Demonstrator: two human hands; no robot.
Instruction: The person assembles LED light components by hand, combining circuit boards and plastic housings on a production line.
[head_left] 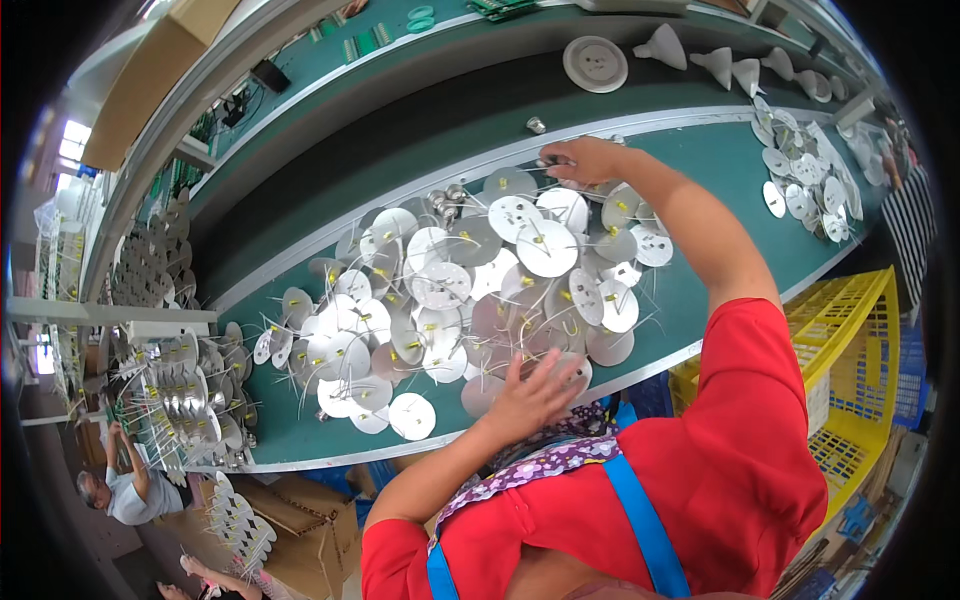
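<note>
My left hand (pixel 538 398) lies with fingers spread over the near edge of a heap of round white and grey discs (pixel 440 285). A disc (pixel 572 374) shows right beside its fingertips. Many discs carry yellow parts and thin white wires. At the far side of the heap, my right hand (pixel 588 162) is closed with its fingertips together, around something small and dark that I cannot make out. Small silver metal caps lie near it: one cap (pixel 536 125) stands beyond the hand. More metal caps (pixel 447 200) sit among the discs further left.
White cone-shaped housings (pixel 660 47) and a round white plate (pixel 595 65) line the back shelf. More discs lie at the right (pixel 805 180) and left (pixel 190 390) of the green table (pixel 690 330). A yellow crate (pixel 850 390) stands at the right. Another person (pixel 135 490) works at the lower left.
</note>
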